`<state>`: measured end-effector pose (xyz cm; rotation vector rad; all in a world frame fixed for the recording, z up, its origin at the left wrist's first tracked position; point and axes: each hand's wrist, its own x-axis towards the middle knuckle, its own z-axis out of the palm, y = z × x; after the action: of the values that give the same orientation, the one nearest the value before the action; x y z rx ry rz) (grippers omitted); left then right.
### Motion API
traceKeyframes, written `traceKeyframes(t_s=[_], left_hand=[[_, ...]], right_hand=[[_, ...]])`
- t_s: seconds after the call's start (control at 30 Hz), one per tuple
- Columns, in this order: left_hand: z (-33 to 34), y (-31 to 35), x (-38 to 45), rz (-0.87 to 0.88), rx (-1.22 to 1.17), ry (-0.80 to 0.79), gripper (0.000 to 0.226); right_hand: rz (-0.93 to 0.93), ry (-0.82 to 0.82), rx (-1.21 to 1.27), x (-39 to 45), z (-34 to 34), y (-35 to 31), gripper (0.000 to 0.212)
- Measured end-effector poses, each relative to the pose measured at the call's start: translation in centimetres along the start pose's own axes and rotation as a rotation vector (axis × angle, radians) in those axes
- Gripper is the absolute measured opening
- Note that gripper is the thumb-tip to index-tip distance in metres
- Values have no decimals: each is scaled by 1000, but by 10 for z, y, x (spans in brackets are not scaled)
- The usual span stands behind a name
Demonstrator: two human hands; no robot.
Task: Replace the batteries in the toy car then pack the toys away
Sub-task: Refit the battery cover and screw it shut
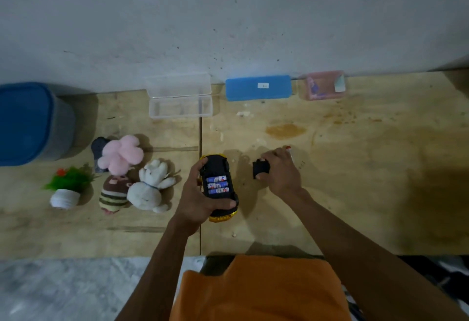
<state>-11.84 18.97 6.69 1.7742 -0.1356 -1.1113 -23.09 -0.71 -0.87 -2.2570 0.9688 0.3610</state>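
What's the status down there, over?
Left hand gripping upturned toy car, three batteries seated. Right hand holding black cover. Nothing blocking.

Bare forearms, apparently orange garment (256,292)

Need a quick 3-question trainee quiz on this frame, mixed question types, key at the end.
1. True or false: the toy car lies belly-up in the left hand with its battery bay uncovered.
2. How many batteries show in the bay?
3. What does the right hand grip? A) a battery B) a small black cover C) the blue case

Key:
1. True.
2. Three.
3. B. It looks like the bay's lid, though that is a guess from its shape and colour.
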Motion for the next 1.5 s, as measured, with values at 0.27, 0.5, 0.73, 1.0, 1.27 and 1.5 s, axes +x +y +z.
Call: traceKeyframes(t_s=[0.27, 0.5, 0.73, 1.0, 1.27, 1.5], left_hand=[[7, -2, 0, 0, -18, -11, 110], [-1, 3, -12, 60, -21, -16, 107], [-15, 4, -28, 106, -79, -29, 106], [-39, 20, -57, 230, -120, -102, 110], [-54, 34, -80, 325, -146, -159, 115], [-63, 33, -89, 357, -136, -171, 119]], right_hand=[[14, -62, 25, 6, -10, 3, 42], [57, 118, 294, -2, -13, 6, 13], [111, 271, 561, -23, -28, -14, 5], [-168, 125, 856, -80, -84, -116, 7], [-280, 52, 644, -104, -78, -158, 7], [-307, 39, 579, -110, -72, -165, 10]])
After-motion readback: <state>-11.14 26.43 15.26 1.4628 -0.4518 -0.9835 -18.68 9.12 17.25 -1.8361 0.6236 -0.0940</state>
